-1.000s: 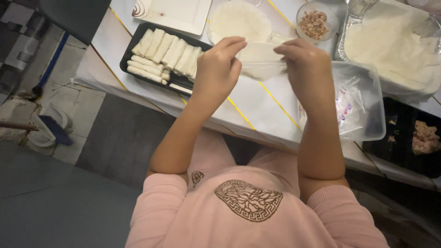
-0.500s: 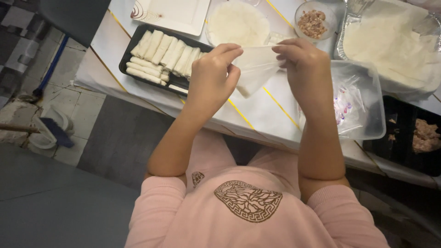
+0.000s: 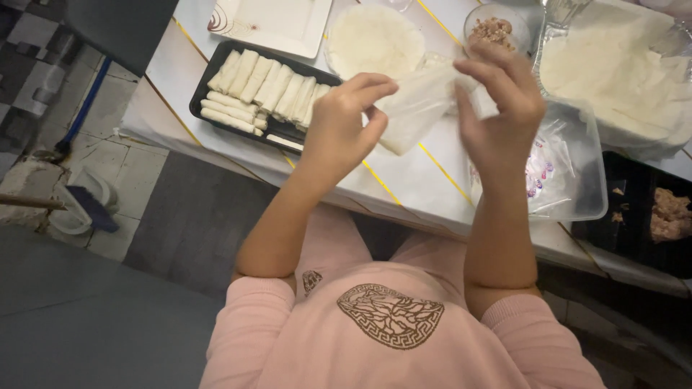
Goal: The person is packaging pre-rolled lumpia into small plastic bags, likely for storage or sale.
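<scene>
Translucent white pastry sheet (image 3: 418, 104) hung just above the frame's centre, held over the white tabletop (image 3: 411, 180) between both raised hands. Left hand (image 3: 346, 130) sat left of centre, forearm rising from the lower middle of the frame, wrist bent, thumb and forefinger pinched closed on the sheet's left edge while the other fingers curled loosely behind. Right hand (image 3: 501, 115) stood right of centre, forearm almost vertical, fingers bent and partly spread, their tips meeting the sheet's upper right corner; motion blur hid how firmly they gripped.

At upper left, a black tray (image 3: 216, 86) carried a row of finished pale rolls (image 3: 263, 90) lying side by side. Beyond the sheet, at top centre, a round stack of wrappers (image 3: 375, 39) lay flat, with a white square plate (image 3: 277, 21) to its left. A small glass bowl of minced filling (image 3: 494, 30) sat at the top, right of centre. Upper right held a large container of more pale sheets (image 3: 613, 65). A clear plastic tub (image 3: 569, 173) rested beneath the right hand, near the table edge.
</scene>
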